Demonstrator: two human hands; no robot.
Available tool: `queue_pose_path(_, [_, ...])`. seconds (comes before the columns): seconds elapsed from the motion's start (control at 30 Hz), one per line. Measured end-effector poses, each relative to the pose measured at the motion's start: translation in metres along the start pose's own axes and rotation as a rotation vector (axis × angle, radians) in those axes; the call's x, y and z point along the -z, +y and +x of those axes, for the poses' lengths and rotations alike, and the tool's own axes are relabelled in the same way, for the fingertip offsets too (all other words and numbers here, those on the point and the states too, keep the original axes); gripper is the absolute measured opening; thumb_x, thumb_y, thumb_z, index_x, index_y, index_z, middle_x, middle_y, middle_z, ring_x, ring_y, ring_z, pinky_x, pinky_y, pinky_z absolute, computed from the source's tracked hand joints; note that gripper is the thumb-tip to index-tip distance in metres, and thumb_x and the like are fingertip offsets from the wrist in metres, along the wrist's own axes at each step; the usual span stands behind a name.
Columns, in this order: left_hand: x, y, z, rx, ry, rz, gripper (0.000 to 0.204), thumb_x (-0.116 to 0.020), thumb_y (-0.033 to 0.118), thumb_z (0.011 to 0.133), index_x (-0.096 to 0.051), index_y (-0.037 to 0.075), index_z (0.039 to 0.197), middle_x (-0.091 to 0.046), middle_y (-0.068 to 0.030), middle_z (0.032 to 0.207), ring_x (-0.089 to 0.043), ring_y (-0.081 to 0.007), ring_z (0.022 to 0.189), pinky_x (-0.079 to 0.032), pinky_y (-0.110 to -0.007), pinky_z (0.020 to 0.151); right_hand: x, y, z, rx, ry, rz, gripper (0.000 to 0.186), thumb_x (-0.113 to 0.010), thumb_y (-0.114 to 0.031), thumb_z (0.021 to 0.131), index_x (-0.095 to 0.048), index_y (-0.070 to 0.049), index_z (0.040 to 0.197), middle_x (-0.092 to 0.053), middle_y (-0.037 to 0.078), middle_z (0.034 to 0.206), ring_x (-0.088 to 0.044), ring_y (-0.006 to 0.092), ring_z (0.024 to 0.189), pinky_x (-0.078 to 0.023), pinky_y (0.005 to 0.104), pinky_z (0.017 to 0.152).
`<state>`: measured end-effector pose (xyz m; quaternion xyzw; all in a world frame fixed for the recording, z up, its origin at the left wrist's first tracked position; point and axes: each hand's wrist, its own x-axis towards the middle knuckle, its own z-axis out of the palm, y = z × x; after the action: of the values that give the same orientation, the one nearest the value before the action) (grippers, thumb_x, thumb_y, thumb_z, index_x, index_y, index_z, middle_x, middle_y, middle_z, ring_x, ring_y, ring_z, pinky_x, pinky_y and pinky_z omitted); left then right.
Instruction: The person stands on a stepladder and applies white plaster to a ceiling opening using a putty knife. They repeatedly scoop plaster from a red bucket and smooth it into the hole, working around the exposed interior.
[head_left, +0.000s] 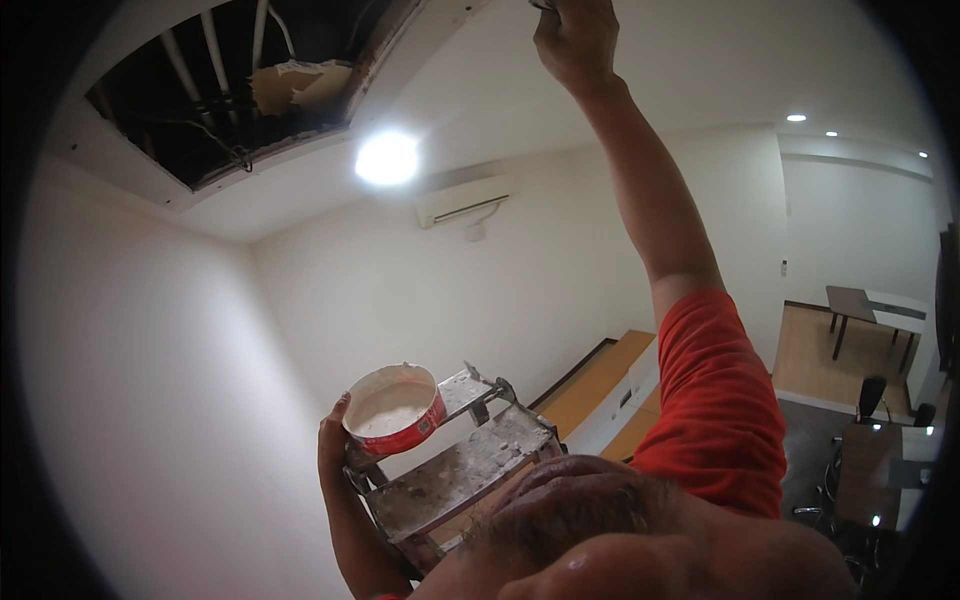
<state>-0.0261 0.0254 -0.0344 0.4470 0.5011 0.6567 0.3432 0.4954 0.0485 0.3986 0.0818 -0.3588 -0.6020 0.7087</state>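
Tub of white paste (405,437) at the top of the ladder (450,475), left hand (333,432) cupped against its wall — finger closure hidden, can't tell. Right hand (580,45) raised, folded round a barely visible object (541,4). Probably best: steady tub, short reaches, weight centred — no leaning.

Your left hand (333,438) grips the side of a round red tub (408,437) of whitish paste (390,408) at the spattered stepladder (455,482). Your right hand (582,48), cut off by the upper edge, reaches toward the ceiling (720,65), well apart from its dark rectangular opening (150,105).
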Motion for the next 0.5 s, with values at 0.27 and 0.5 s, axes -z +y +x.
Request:
queue_pose_path(0.27, [-0.006, 0.016, -0.007, -0.006, 0.027, 0.075, 0.074, -0.060, 0.060, 0.095, -0.070, -0.007, 0.124, -0.072, -0.0211, 0.116, -0.068, -0.0281, 0.108, -0.050, -0.038, 0.098, -0.004, -0.004, -0.004, -0.134, -0.137, -0.181, 0.058, -0.057, 0.016, 0.082, -0.064, -0.006, 0.136, -0.062, 0.014, 0.143, -0.056, 0.0294, 0.137, -0.044, 0.0456, 0.113])
queue_pose_path(0.5, [-0.003, 0.017, -0.012, 0.003, 0.019, 0.069, 0.073, -0.061, 0.059, 0.095, -0.069, -0.008, 0.125, -0.072, -0.0213, 0.117, -0.068, -0.0282, 0.110, -0.050, -0.038, 0.098, 0.038, -0.011, 0.040, -0.125, -0.282, 0.285, 0.050, -0.056, 0.017, 0.087, -0.068, -0.006, 0.129, -0.071, 0.013, 0.128, -0.069, 0.0296, 0.119, -0.056, 0.0425, 0.105])
